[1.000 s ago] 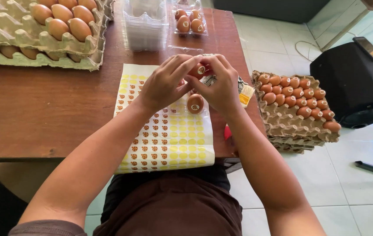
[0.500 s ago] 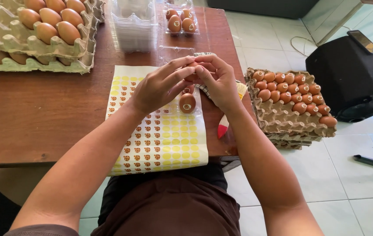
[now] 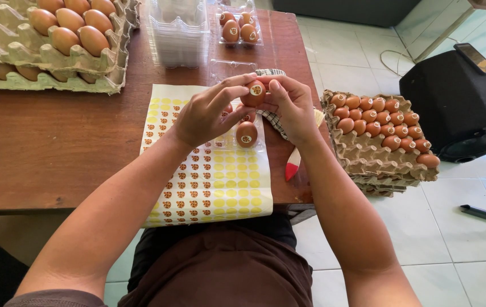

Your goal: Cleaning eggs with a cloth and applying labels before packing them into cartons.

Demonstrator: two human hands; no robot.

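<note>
Head view: left hand (image 3: 206, 116), right hand (image 3: 294, 108) grip stickered egg (image 3: 253, 92); palms hidden.

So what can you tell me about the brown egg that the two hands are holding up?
The small brown egg is smooth and oval, with a round sticker on the side facing up. It is held above the clear plastic egg box, over the yellow sticker sheet. The left hand pinches it from one side, and the right hand from the other.

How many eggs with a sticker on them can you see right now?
5: one egg between both hands, one stickered egg below them in a clear carton, three in the far clear carton. Hands may hide others.
</note>
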